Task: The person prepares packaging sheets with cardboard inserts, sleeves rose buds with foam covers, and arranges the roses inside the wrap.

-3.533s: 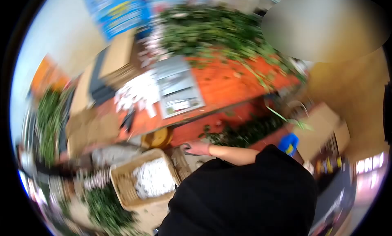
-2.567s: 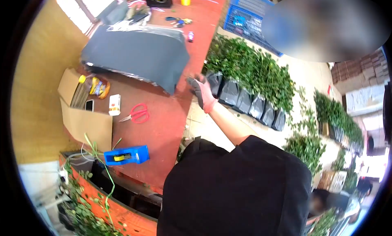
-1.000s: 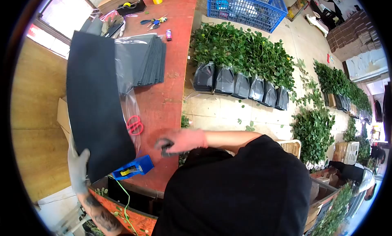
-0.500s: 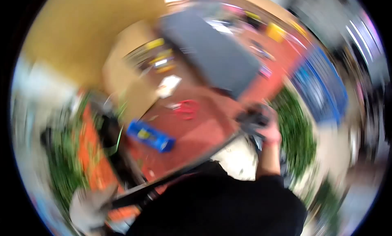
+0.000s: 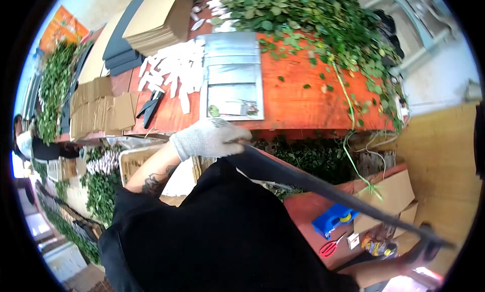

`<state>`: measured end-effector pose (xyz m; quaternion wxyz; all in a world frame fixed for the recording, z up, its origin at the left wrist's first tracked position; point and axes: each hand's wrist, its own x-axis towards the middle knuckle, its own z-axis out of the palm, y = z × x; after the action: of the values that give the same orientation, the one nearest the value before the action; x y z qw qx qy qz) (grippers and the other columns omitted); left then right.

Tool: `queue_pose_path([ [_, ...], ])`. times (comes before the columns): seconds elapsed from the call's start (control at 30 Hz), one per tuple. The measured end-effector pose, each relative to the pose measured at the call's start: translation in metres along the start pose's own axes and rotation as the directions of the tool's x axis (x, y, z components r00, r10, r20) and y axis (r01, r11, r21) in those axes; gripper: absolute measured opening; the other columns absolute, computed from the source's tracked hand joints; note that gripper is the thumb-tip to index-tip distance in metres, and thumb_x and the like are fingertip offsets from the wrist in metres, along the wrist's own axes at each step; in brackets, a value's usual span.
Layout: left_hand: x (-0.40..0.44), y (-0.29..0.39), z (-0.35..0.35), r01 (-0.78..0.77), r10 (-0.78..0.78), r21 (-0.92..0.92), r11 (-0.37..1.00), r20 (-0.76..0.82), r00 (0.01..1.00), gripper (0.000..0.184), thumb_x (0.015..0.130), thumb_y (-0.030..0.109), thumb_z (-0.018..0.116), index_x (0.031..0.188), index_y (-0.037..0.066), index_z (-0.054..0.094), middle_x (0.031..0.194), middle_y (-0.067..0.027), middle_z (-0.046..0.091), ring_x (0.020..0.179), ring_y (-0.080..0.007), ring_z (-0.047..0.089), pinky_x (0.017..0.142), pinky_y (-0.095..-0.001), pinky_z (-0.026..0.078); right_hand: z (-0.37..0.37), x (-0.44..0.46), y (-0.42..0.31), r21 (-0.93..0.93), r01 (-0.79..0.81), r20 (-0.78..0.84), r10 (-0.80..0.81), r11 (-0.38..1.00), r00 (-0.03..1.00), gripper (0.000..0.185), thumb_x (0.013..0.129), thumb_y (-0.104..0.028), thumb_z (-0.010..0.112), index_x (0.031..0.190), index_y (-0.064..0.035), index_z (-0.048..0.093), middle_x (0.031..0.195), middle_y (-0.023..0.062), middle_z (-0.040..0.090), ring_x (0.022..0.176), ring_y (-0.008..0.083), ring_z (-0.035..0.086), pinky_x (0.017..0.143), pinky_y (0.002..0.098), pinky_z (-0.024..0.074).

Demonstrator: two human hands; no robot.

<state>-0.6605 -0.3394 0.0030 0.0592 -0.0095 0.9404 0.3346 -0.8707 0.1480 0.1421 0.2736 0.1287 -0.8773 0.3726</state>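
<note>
Left hand: the white-gloved hand (image 5: 209, 139) is closed on the near end of the dark sheet (image 5: 323, 188), just in front of the orange table (image 5: 298, 102).
Right hand: down at the lower right, this hand (image 5: 420, 251) grips the sheet's far end; its fingers are partly blurred.
Sheet: stretched between both hands, held edge-on, slanting across above the red table (image 5: 303, 211).
Orange table: a grey tray (image 5: 232, 75) lies near the front edge, white slips (image 5: 174, 72) and a black tool (image 5: 150, 110) beside it, leaves (image 5: 303, 14) heaped behind.
Red table: a blue tape dispenser (image 5: 333, 219), red scissors (image 5: 329, 248) and a small box (image 5: 353, 241) sit near an open carton (image 5: 386, 196).
</note>
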Motion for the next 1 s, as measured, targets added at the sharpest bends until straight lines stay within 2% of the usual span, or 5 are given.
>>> queue_pose_path([
  [0.23, -0.061, -0.070, -0.086, -0.066, -0.047, -0.090, 0.994, -0.875, 0.482, 0.030, 0.078, 0.010, 0.063, 0.107, 0.000, 0.060, 0.097, -0.0126, 0.063, 0.090, -0.0221, 0.062, 0.081, -0.0359, 0.049, 0.225, 0.156, -0.216, -0.005, 0.502, 0.411, -0.456, 0.865, 0.790, 0.043, 0.084, -0.015, 0.064, 0.123, -0.0005, 0.054, 0.118, 0.0114, 0.058, 0.107, 0.0192, 0.057, 0.095, 0.0308, 0.0430],
  [0.33, -0.004, -0.045, -0.089, -0.540, 0.515, 0.146, 0.829, -0.576, 0.635, 0.029, 0.074, 0.025, 0.068, 0.097, 0.008, 0.064, 0.099, -0.0072, 0.062, 0.096, -0.0244, 0.059, 0.078, -0.0390, 0.048, 0.355, 0.173, -0.323, 0.236, 0.733, 0.554, -0.708, 0.638, 0.438, 0.044, 0.081, -0.016, 0.065, 0.122, -0.0037, 0.053, 0.116, 0.0104, 0.060, 0.098, 0.0181, 0.060, 0.089, 0.0309, 0.0458],
  [0.77, 0.119, -0.290, -0.018, -0.294, 0.136, 0.415, 0.861, 0.368, 0.920, 0.036, 0.085, 0.015, 0.049, 0.119, 0.006, 0.055, 0.129, -0.0164, 0.048, 0.123, -0.0343, 0.040, 0.102, -0.0392, 0.037, 0.566, 0.059, -0.465, 0.154, 0.987, 0.832, -0.545, 0.048, -0.104, 0.032, 0.074, -0.023, 0.058, 0.094, 0.0008, 0.061, 0.094, 0.0193, 0.064, 0.088, 0.0293, 0.063, 0.071, 0.0389, 0.0524],
  [0.83, 0.108, -0.293, -0.022, -0.140, 0.190, -0.170, 0.975, 0.332, 0.924, 0.039, 0.089, 0.021, 0.047, 0.124, 0.006, 0.053, 0.131, -0.0162, 0.047, 0.124, -0.0344, 0.041, 0.103, -0.0391, 0.035, 0.581, 0.071, -0.418, 0.055, 0.959, 0.343, -0.896, -0.279, -0.280, 0.045, 0.078, -0.012, 0.063, 0.122, -0.0089, 0.054, 0.116, 0.0087, 0.059, 0.105, 0.0161, 0.056, 0.091, 0.0299, 0.0427],
  [1.0, 0.071, -0.242, -0.070, 0.268, -0.015, -0.658, 0.703, 0.363, 0.932, 0.047, 0.094, 0.039, 0.040, 0.126, 0.005, 0.050, 0.122, -0.0133, 0.054, 0.113, -0.0237, 0.050, 0.094, -0.0326, 0.043, 0.530, 0.035, -0.366, 0.851, 0.218, 0.515, -0.679, 0.478, -0.523, 0.049, 0.077, -0.015, 0.062, 0.122, -0.0038, 0.048, 0.111, 0.0100, 0.059, 0.106, 0.0240, 0.054, 0.097, 0.0365, 0.0383],
])
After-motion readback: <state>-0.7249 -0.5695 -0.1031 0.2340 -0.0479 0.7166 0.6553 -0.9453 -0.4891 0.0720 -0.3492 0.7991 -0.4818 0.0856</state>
